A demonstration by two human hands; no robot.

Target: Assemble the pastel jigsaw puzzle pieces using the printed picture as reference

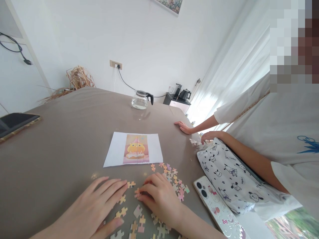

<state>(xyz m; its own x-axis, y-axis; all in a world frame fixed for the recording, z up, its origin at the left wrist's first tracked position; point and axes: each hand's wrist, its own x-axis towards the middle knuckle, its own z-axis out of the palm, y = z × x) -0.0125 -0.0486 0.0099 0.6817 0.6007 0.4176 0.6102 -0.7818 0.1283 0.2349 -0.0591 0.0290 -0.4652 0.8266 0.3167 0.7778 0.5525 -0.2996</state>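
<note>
My right hand (pixel 159 194) pinches an orange jigsaw piece (pixel 137 192) between thumb and fingers, just above the table. My left hand (pixel 101 202) lies with fingers stretched out, its fingertips touching a yellow-orange jigsaw piece (pixel 131 184). Loose pastel pieces lie between the hands, among them a yellow one (pixel 121 212) and a greyish one (pixel 137 211). More pieces (pixel 175 179) are scattered right of my right hand, and some are partly hidden under it. Beyond the hands a white sheet (pixel 113 151) carries a printed picture (pixel 136 149) of a yellow cartoon figure in a party hat.
A glass pot (pixel 140 100) with clear liquid stands farther back on the brown table (pixel 74 132). At right are a phone (pixel 219 209) in a decorated case and a cartoon-print bag (pixel 231 172) by another person's hands (pixel 185 127). A dark tablet-like device (pixel 18 122) lies left.
</note>
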